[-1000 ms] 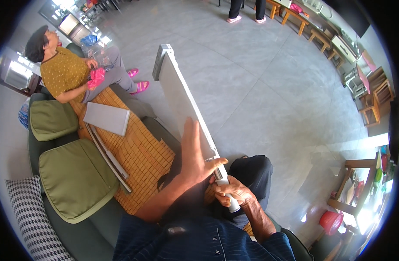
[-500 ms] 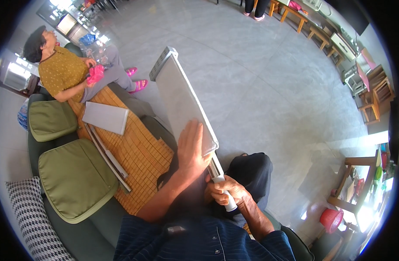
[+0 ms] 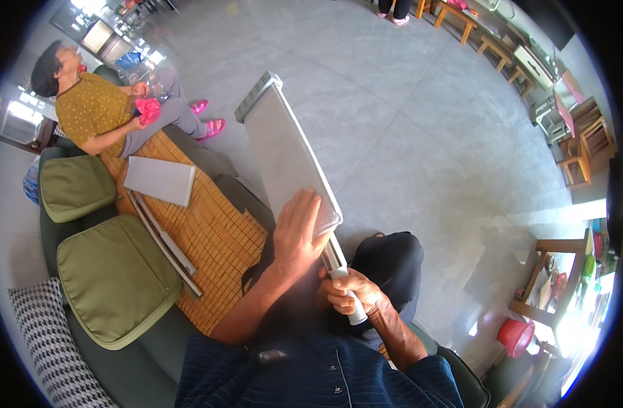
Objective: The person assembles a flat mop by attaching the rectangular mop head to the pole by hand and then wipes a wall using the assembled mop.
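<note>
A long flat grey panel (image 3: pixel 284 143) with pale edges and a holed cap at its far end stands tilted in front of me. My left hand (image 3: pixel 298 234) lies against the face of its near end, fingers stretched out flat; the thumb side is partly hidden. My right hand (image 3: pixel 352 291) is closed around a white handle (image 3: pixel 355 311). A short metal bar (image 3: pixel 334 255) runs from the handle to the panel's near corner. Left of me, on a woven bamboo mat (image 3: pixel 223 238), lie a white flat panel (image 3: pixel 160 179) and long thin strips (image 3: pixel 163 239).
A seated person (image 3: pixel 94 109) holds a pink cloth-like bundle at the sofa's far end. Olive cushions (image 3: pixel 117 279) and a checked pillow (image 3: pixel 53 340) rest on the sofa. To the right are a red basket (image 3: pixel 515 336), a wooden table (image 3: pixel 559 272) and stools (image 3: pixel 495 54).
The view has shifted slightly. Both hands keep the same hold on the panel and handle. The seated person's hands have moved a little apart.
</note>
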A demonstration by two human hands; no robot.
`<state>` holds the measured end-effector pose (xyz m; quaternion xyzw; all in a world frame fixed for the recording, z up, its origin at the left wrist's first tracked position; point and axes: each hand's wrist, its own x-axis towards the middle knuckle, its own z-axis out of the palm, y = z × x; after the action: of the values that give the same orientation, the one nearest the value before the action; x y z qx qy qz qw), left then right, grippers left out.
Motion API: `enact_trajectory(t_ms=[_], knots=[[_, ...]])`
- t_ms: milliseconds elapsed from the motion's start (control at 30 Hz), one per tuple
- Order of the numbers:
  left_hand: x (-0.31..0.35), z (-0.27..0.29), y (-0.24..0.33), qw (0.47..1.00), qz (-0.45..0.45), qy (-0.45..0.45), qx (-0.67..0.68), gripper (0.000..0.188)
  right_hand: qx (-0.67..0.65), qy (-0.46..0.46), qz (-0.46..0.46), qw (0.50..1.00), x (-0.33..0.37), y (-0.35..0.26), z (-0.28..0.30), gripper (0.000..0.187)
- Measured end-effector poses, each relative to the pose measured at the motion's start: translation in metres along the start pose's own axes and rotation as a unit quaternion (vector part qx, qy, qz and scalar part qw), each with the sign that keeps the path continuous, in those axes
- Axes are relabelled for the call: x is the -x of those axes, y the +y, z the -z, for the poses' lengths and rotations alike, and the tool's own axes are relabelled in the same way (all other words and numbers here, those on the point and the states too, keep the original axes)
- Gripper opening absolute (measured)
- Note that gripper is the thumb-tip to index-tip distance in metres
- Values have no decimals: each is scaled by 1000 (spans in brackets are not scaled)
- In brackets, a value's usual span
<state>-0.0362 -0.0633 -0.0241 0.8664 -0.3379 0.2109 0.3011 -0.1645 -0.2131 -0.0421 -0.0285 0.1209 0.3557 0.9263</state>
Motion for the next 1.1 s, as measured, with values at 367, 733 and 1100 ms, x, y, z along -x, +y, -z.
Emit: enact_trajectory(t_ms=[367, 733, 1100], knots=[[8, -1, -19, 996, -40, 61, -47, 52, 97, 69, 2, 993, -9, 4, -21, 37], [24, -3, -39, 990, 43, 125, 45, 50, 154, 152, 44, 975, -28, 16, -63, 32], [44, -1, -44, 988, 77, 129, 40, 52, 154, 169, 52, 972, -31, 23, -59, 34]])
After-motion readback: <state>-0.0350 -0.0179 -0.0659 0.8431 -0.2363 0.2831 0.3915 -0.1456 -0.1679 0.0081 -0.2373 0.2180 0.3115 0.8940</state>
